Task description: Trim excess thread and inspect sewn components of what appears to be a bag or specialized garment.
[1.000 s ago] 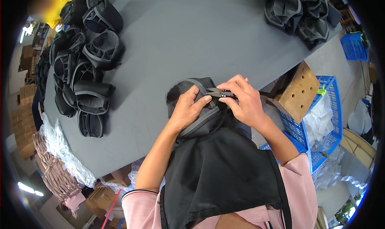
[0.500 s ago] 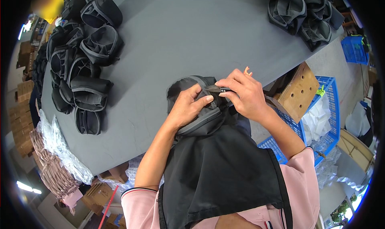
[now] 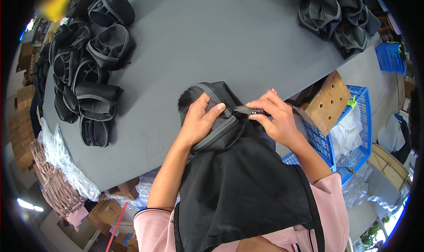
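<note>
A black fabric pouch (image 3: 226, 135) with a grey zipper edge lies near me at the table's front edge, its mouth facing up. My left hand (image 3: 199, 120) grips its rim, thumb on the outside and fingers curled over the edge into the opening. Just right of the pouch, my right hand (image 3: 277, 118) holds small dark thread snips (image 3: 242, 109) between thumb and fingers. The blades point left at the pouch's side, close to my left thumb; whether they touch the fabric I cannot tell.
Similar black pouches (image 3: 109, 47) are heaped along the left of the grey table (image 3: 185, 40), and another pile (image 3: 319, 14) sits far right. Beside the table's right edge stand a wooden block with holes (image 3: 332, 103) and a blue crate (image 3: 365, 119). Clear plastic wrap (image 3: 66, 159) hangs at the left.
My right hand has drawn the snips slightly right and down, off the pouch's edge. The pouch and my left hand have shifted a little left.
</note>
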Tool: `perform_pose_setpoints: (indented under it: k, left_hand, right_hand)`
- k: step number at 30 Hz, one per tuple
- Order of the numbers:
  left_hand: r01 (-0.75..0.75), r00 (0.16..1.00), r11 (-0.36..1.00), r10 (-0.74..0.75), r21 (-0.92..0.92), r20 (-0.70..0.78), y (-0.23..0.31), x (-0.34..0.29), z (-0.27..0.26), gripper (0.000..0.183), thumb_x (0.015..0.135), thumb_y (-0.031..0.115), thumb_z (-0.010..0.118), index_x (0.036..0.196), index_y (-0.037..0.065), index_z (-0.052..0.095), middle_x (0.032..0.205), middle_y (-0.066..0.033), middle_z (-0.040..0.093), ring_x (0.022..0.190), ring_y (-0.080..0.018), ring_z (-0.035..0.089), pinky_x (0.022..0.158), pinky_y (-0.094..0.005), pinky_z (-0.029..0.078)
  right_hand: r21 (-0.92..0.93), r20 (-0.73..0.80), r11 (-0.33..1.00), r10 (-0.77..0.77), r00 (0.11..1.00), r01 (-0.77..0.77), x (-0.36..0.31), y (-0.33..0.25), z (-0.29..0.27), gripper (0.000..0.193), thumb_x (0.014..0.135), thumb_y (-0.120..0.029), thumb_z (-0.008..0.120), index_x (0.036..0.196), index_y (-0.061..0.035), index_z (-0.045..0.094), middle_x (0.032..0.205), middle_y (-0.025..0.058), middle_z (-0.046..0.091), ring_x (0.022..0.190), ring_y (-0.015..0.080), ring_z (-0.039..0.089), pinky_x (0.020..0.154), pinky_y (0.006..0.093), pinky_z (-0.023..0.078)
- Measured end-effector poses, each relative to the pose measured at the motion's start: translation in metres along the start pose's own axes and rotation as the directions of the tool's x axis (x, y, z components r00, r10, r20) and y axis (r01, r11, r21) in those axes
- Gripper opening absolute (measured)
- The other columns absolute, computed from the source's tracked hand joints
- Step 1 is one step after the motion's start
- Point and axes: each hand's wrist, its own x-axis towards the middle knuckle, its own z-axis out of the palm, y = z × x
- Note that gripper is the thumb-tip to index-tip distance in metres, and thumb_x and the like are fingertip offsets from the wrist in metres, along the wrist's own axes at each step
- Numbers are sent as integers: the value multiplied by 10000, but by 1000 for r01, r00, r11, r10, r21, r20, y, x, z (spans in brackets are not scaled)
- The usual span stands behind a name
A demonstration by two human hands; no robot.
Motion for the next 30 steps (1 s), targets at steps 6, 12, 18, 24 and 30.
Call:
perform_pose_setpoints:
  k: [6, 12, 18, 24, 30]
  left_hand:
    - [-14, 999, 997, 17, 71, -43, 3, -6, 1, 251, 878, 112, 556, 1094, -13, 530, 894, -62, 620, 837, -113, 547, 785, -275, 440]
    - [-65, 994, 995, 71, 73, -82, -5, -6, 2, 229, 895, 186, 562, 998, -17, 543, 790, -39, 590, 761, -94, 514, 714, -260, 435]
    - [-52, 995, 993, 61, 108, -79, -17, -3, -5, 383, 935, 351, 491, 895, -29, 528, 707, -26, 509, 699, -82, 431, 639, -232, 393]
    - [-128, 984, 991, 131, 34, -118, -9, -1, 1, 374, 942, 335, 477, 919, -34, 530, 678, -20, 510, 676, -87, 433, 631, -262, 402]
    - [-73, 991, 984, 89, 164, -95, -4, 1, 0, 341, 945, 307, 468, 978, -22, 550, 691, -53, 548, 664, -110, 465, 650, -278, 420]
  right_hand:
    - [-67, 89, 997, -40, 995, 46, 0, -8, -2, 214, 704, -100, 699, 910, -94, 642, 759, 18, 522, 622, 196, 544, 579, 312, 425]
    - [-23, 77, 996, -79, 994, 81, 4, -10, 4, 222, 694, -83, 700, 908, -89, 640, 751, 23, 520, 617, 192, 547, 545, 307, 430]
    - [-97, 78, 993, -65, 995, 72, 1, -12, 5, 238, 675, -74, 713, 904, -77, 643, 740, 24, 524, 605, 197, 544, 547, 307, 433]
    - [1, 20, 999, 45, 999, -45, -4, -15, 4, 234, 673, -79, 717, 896, -79, 647, 729, 26, 521, 595, 197, 535, 537, 293, 419]
    - [-129, 92, 989, -61, 994, 72, 6, -14, -1, 230, 672, -88, 715, 891, -87, 645, 747, 21, 531, 597, 196, 543, 530, 296, 422]
